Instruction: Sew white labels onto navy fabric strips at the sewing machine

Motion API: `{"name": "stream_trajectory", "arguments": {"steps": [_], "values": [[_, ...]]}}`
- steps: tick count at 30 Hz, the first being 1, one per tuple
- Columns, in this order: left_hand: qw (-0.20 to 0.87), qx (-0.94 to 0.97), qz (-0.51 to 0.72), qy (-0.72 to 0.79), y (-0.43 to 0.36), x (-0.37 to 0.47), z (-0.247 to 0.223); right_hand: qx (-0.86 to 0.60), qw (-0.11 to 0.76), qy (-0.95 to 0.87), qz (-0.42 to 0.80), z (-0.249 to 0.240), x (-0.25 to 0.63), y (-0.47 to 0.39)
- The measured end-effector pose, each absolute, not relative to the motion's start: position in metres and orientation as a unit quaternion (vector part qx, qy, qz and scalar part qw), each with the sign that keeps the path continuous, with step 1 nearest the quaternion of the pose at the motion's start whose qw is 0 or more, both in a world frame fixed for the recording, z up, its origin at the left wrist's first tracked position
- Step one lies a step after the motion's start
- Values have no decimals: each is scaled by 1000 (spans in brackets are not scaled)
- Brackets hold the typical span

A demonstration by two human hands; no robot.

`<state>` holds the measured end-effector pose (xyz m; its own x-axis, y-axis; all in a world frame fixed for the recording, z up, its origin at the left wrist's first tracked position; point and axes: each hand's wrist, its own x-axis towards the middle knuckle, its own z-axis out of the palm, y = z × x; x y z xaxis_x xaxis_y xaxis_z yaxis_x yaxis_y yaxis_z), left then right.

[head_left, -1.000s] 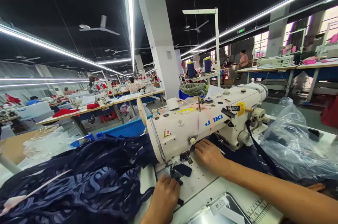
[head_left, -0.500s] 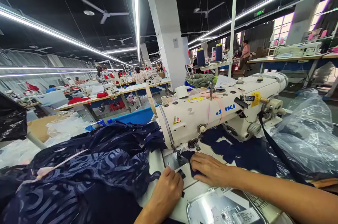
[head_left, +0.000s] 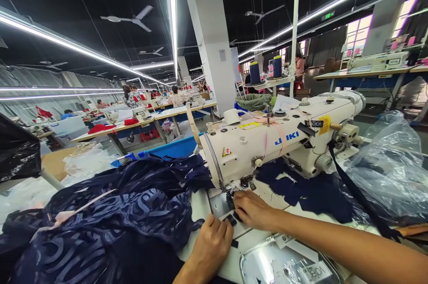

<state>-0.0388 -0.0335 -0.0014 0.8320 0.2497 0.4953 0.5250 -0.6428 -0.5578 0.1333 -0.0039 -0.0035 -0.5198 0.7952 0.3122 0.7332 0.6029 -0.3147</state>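
The white sewing machine (head_left: 247, 141) stands in front of me, its presser foot (head_left: 230, 199) low over the metal plate (head_left: 219, 205). My right hand (head_left: 252, 210) is closed just right of the foot, its fingertips on a small navy fabric piece (head_left: 238, 217), mostly hidden under them. Nearer to me, my left hand (head_left: 214, 239) is pinched shut on a narrow dark strip (head_left: 230, 220), of which short bits stick out beside the fingers. To its left is a big heap of navy patterned fabric (head_left: 140, 217).
Cut navy pieces (head_left: 307, 190) lie under the machine arm. Clear plastic bags (head_left: 384, 163) are at the right, and a black bag (head_left: 18, 150) hangs at the left. A metal cover (head_left: 287, 261) is at the front. Thread cones (head_left: 277, 67) stand behind; people work farther back.
My right hand has moved left, closer to the presser foot, and the navy piece under it now shows less. The left hand stays nearly in place, still closed.
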Motion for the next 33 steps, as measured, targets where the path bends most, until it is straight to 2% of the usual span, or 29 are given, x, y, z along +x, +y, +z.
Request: {"name": "stream_trajectory", "arguments": {"steps": [11,23,29,31,33], "values": [[367,-888,-174,-214,-31,-34,-2,-479,239,-835,128,-8,128,-1],[346,-902,-137,-217,-30,-34,-7,-462,245,-843,127,-5,130,-6],[334,-907,-115,-230,-31,-33,-8,-423,255,-848,194,1,143,-16],[329,-909,-109,-233,-30,-32,-8,-411,243,-865,155,-2,145,-25],[323,-910,-113,-234,-30,-31,-9,-406,223,-884,62,-9,144,-35]]}}
